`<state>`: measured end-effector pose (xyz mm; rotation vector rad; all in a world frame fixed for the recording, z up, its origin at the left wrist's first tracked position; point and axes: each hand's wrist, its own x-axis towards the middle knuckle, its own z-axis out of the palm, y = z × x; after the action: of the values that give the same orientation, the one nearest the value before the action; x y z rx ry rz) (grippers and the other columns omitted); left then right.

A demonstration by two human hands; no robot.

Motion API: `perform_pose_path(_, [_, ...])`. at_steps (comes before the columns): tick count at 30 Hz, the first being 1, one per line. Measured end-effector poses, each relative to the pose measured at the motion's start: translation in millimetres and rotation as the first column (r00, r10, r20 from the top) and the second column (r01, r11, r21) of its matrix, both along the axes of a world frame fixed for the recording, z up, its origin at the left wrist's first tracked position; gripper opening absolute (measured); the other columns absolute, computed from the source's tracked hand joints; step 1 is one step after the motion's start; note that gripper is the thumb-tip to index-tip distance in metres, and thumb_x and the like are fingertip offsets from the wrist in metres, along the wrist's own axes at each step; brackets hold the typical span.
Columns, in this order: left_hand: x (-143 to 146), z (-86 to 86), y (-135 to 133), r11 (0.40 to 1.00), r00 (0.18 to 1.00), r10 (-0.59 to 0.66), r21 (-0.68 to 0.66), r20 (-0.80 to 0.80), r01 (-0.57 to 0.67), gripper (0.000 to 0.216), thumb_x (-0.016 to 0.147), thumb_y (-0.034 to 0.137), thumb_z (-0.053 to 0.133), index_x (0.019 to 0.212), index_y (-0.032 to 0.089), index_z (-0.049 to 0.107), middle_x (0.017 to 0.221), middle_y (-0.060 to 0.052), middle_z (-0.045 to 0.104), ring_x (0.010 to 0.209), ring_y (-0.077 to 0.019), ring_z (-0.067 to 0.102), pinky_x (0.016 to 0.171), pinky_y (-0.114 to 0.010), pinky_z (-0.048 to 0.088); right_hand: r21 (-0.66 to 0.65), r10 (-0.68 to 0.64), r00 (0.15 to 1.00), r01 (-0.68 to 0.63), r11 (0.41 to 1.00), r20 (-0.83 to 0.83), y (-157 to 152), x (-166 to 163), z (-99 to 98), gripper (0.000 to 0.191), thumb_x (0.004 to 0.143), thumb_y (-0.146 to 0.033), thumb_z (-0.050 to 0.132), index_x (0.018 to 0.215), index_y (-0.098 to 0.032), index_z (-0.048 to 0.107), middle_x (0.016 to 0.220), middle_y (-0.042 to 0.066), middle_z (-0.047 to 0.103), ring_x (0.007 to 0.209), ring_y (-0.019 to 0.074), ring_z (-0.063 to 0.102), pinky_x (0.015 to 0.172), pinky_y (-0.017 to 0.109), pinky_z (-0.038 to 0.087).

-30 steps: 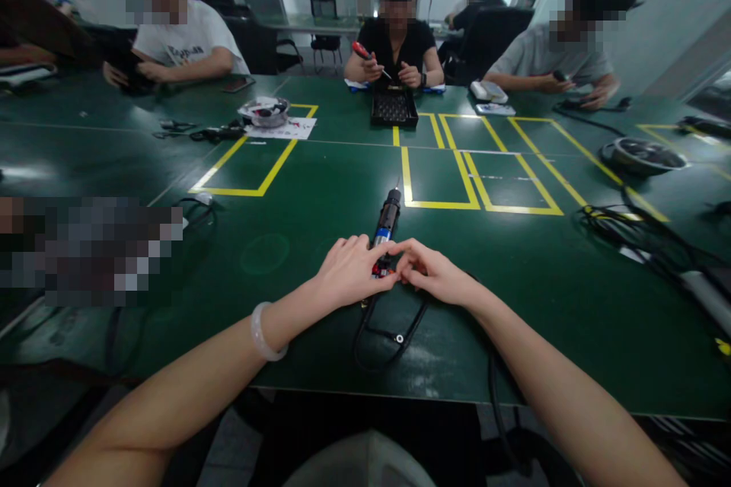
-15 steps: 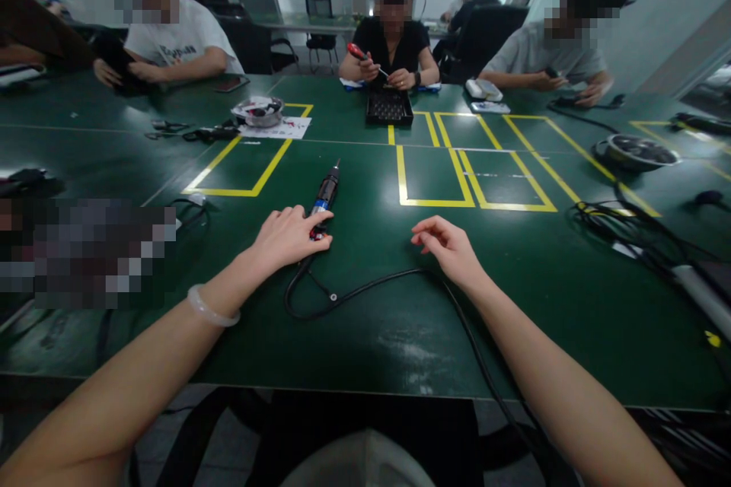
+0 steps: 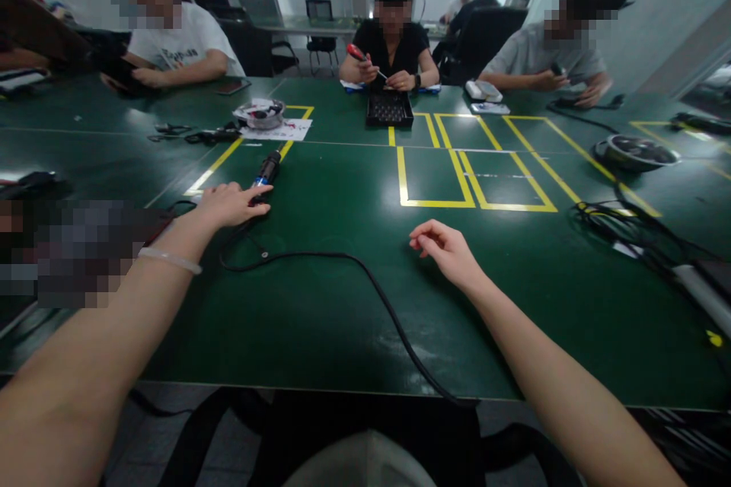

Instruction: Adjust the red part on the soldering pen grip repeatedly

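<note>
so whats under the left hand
The left hand covers the back end of the corded tool; its dark front and black cable stick out, the covered part is hidden.

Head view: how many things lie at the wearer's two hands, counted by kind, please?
Black-and-blue pen-shaped electric tool, its rear end under the left hand: 1
Black rubber cable running from it: 1
Pale glassy bangle on the left wrist: 1
Things in the right hand: 0
Total: 3
</note>
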<state>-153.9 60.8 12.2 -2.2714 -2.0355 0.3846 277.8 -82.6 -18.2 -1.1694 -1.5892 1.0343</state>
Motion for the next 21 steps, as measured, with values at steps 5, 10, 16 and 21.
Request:
perform_pose_path(5, [-5.8,2.2,0.0,1.000,0.999,-0.015,0.013,-0.029,0.015,0.088,0.085,0.081,0.009,0.152,0.029,0.035,0.116,-0.013,0.059,0.100,-0.0268,0.047,0.096,-0.046,0.031,-0.015,0.010,1.000,-0.010,1.000,0.002,-0.4,-0.9,-0.5,0.016,0.087,-0.031,0.054,0.089,-0.018,0.062,0.080,0.004,0.067,0.072,0.0153,0.060,0.062,0.028,0.048])
perform_pose_path(10, [0.2,-1.3,-9.5,0.999,0.999,-0.007,0.037,-0.045,0.009,0.084,0.089,0.075,0.005,0.153,0.028,0.031,0.122,-0.015,0.056,0.102,-0.0296,0.048,0.095,-0.049,0.031,-0.034,0.025,1.000,-0.025,0.999,0.003,-0.9,-1.9,-1.3,0.016,0.087,-0.031,0.055,0.089,-0.017,0.062,0.080,0.005,0.066,0.072,0.0153,0.060,0.062,0.028,0.048])
perform_pose_path(16, [2.4,-6.7,-13.2,0.998,0.999,0.009,0.056,-0.048,-0.006,0.079,0.089,0.075,0.020,0.154,0.029,0.030,0.124,-0.019,0.055,0.109,-0.0375,0.050,0.091,-0.047,0.033,-0.047,0.037,0.999,-0.036,0.998,0.023,-0.3,-2.3,-4.0,0.016,0.087,-0.031,0.055,0.090,-0.017,0.063,0.081,0.005,0.067,0.074,0.0156,0.061,0.062,0.027,0.049])
perform_pose_path(21, [0.9,-8.2,-15.2,0.997,0.999,-0.003,0.072,0.036,0.000,0.084,0.088,0.077,0.030,0.152,0.023,0.033,0.120,-0.016,0.058,0.111,-0.0361,0.049,0.093,-0.046,0.031,-0.054,0.030,0.999,-0.028,0.998,0.026,0.3,-2.1,-6.3,0.016,0.087,-0.029,0.054,0.090,-0.017,0.063,0.081,0.005,0.067,0.074,0.0156,0.061,0.062,0.027,0.049])
